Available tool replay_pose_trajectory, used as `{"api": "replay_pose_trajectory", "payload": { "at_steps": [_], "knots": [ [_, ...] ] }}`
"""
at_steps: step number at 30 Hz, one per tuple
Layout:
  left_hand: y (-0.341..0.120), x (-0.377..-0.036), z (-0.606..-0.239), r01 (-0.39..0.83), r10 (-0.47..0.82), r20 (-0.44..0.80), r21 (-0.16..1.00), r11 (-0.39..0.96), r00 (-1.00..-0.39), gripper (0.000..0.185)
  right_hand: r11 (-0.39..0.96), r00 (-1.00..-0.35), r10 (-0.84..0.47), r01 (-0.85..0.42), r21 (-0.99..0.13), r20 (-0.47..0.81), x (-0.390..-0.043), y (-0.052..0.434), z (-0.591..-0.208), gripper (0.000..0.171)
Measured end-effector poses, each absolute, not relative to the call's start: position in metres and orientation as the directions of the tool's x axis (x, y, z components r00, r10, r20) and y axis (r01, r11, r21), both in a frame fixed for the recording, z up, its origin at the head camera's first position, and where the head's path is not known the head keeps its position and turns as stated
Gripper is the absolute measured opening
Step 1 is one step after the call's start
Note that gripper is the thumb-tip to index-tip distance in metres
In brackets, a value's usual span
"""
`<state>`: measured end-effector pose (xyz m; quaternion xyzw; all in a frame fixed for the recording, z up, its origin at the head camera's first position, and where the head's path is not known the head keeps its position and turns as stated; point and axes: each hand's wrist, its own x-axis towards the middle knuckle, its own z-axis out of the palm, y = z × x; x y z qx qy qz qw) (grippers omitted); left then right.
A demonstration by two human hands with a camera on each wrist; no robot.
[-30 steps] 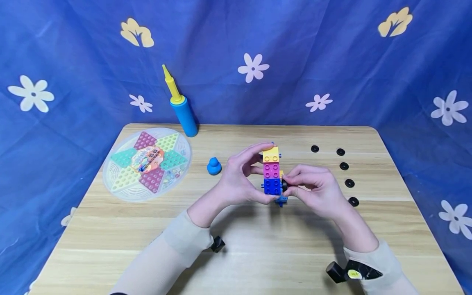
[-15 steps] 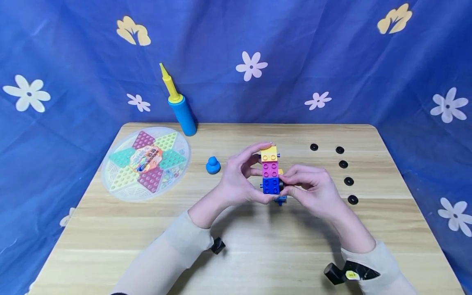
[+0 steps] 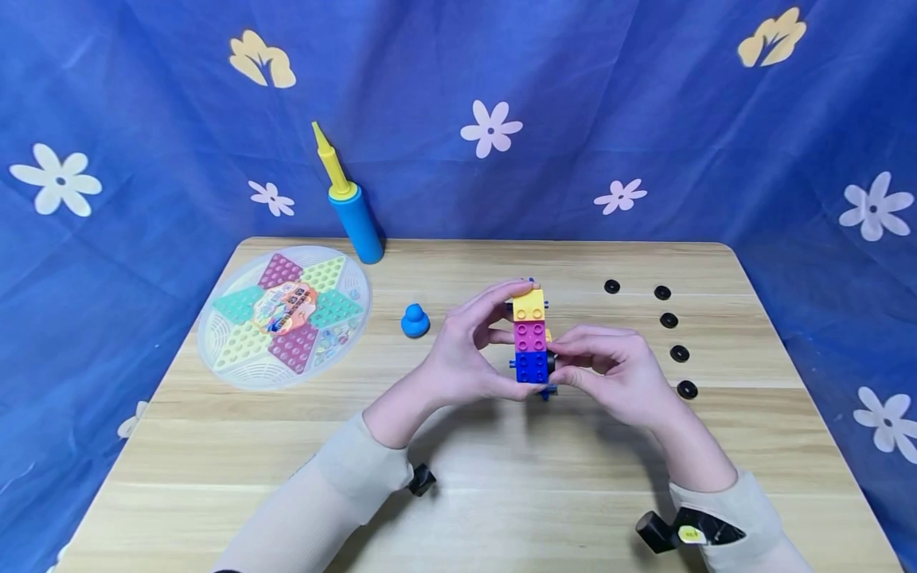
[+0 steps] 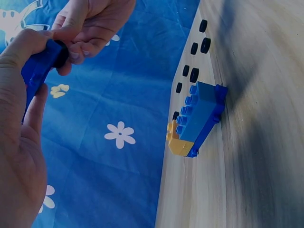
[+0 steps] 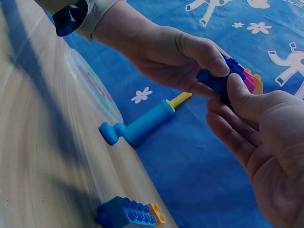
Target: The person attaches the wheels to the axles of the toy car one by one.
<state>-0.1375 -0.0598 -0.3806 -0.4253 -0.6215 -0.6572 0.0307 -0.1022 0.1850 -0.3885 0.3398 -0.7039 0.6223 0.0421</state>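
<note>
My left hand (image 3: 462,350) holds a toy block car (image 3: 531,337) above the table, thumb at the near end and fingers at the far end. Its row of studded blocks runs yellow, pink, dark blue, with small axle stubs at the sides. Between thumb and fingers, my right hand (image 3: 616,366) pinches a black wheel (image 4: 61,53) against the right side of the dark blue block. In the right wrist view both thumbs meet close at the dark blue block (image 5: 217,81). Below, a second block car (image 4: 198,111), light blue and yellow on a dark blue base, stands on the table.
Several black wheels (image 3: 679,353) lie on the table (image 3: 501,509) at the right. A blue and yellow hand pump (image 3: 356,223) stands at the back left, with a blue knob-shaped piece (image 3: 415,321) nearer. At the left lies a round Chinese checkers board (image 3: 236,350).
Both hands and the held block car have shifted only slightly. The wheel in my right hand looks a little closer to the dark blue block.
</note>
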Motion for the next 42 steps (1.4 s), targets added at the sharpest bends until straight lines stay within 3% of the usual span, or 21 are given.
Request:
{"api": "replay_pose_trajectory", "payload": {
  "at_steps": [35,42],
  "knots": [
    [-0.0624,-0.1418,-0.3839,0.565,0.488,0.584,0.799,-0.205,-0.649,0.112,0.006,-0.801,-0.419,-0.473,-0.881,0.427,-0.1035,0.1832,-0.3893,0.034],
    [-0.0614,-0.1419,-0.3836,0.544,0.477,0.591,0.801,-0.249,-0.651,0.114,-0.015,-0.815,-0.424,-0.429,-0.903,0.394,-0.1046,0.1843,-0.3945,0.032]
  ]
}}
